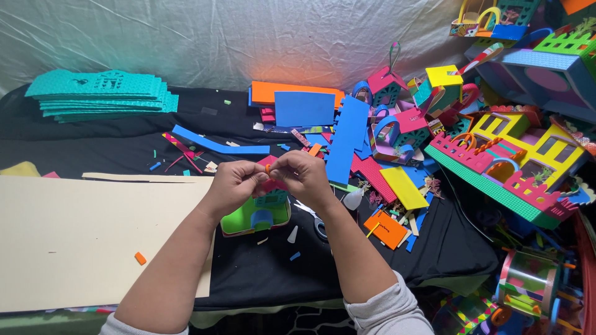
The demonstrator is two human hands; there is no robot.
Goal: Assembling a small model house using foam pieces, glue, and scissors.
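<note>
**Two hands pinch a small orange foam scrap above a half-built foam house**

Nearest, on the left, a large beige cardboard sheet (74, 242) lies over the black-covered desk (273, 279), with a small orange foam chip (140, 258) on it. Both bare forearms rise from the near edge and meet in the middle of the scene.

The left hand (233, 186) and the right hand (304, 177) are closed together, knuckles almost touching. Their fingers (257, 177) are pinched tight on a tiny orange foam piece (267, 167), which shows only as a sliver between the fingertips; how much of it each hand holds I cannot tell.

Directly beneath the hands, on the desk, stands a small foam house model with a green base, teal lattice wall and blue arch (257, 214). Just right of it lie scissors with grey handles (313, 220), and near them a white glue-nozzle tip (292, 234). Further right are an orange foam rectangle (386, 228) and a yellow foam strip (403, 187).

Farther off, a long blue foam strip (217, 144) lies left of centre, with a blue foam sheet on an orange one (304, 107) behind it. At far left sits a stack of teal embossed foam sheets (102, 93). The right side is heaped with finished multicoloured foam houses (509, 161). A pale plastic sheet (248, 37) hangs as backdrop.
</note>
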